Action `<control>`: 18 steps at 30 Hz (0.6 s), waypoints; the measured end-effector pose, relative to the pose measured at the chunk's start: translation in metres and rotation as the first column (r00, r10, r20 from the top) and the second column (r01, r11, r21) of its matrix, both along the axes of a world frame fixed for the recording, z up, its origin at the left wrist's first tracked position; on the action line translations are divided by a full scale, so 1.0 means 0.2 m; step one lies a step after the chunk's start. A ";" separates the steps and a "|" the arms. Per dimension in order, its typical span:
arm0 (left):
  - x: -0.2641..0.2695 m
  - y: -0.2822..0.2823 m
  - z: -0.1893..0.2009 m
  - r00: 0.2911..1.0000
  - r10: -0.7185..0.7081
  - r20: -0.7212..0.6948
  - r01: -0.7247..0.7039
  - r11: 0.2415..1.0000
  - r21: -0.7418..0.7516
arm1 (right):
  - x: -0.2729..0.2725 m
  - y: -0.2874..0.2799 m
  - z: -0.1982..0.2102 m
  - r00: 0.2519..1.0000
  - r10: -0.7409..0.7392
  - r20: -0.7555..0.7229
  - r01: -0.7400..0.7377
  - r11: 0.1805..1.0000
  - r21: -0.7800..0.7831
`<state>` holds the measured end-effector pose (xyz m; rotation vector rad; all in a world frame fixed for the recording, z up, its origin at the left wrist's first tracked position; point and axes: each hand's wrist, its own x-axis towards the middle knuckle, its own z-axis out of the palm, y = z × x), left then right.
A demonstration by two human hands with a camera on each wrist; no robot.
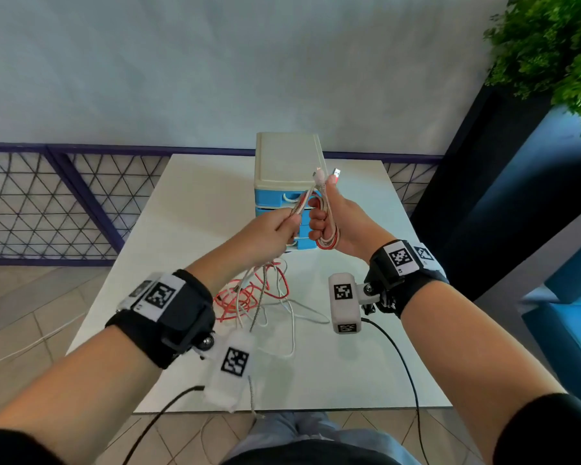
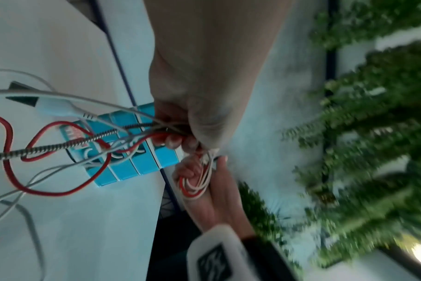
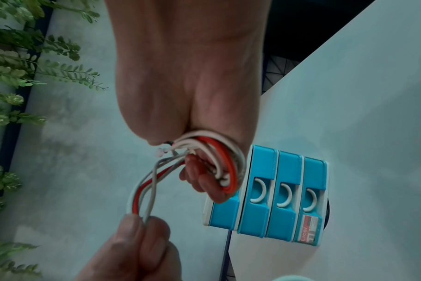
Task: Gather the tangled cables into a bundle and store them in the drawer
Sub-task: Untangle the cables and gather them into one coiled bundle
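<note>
My right hand [image 1: 329, 219] grips a coil of red and white cables [image 1: 327, 238] wound round its fingers, plug ends [image 1: 329, 174] sticking up past the thumb. In the right wrist view the coil [image 3: 226, 161] wraps the curled fingers. My left hand [image 1: 275, 233] pinches the strands [image 1: 299, 204] running into that coil; the left wrist view shows them [image 2: 137, 133] leaving its fist. A loose tangle [image 1: 259, 293] of red, white and braided cable trails down onto the white table [image 1: 188, 203]. The blue and cream drawer unit [image 1: 285, 162] stands behind both hands, drawers closed [image 3: 276, 194].
A purple lattice railing [image 1: 64, 203] runs behind the table. A dark planter with green foliage [image 1: 550, 45] stands at the right, blue seating [image 1: 571, 330] below it. Black sensor leads [image 1: 406, 370] hang from both wrists over the table's near edge.
</note>
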<state>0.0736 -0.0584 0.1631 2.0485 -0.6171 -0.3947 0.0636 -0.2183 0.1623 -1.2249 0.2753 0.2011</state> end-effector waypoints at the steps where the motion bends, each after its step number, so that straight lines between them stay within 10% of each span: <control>1: -0.02 -0.02 0.01 0.989 0.017 0.150 -0.032 0.994 0.103 | 0.00 0.00 0.00 1.000 -0.010 -0.013 0.011 0.999 0.035; 6: -0.12 -0.06 0.04 0.829 -0.052 0.557 -0.231 0.875 0.426 | -0.04 0.00 0.03 0.992 0.119 0.035 -0.121 0.992 0.032; 18: -0.16 -0.18 0.06 0.749 -0.186 0.636 -0.282 0.779 0.560 | 0.00 0.07 0.02 0.991 -0.120 0.064 0.117 0.992 0.056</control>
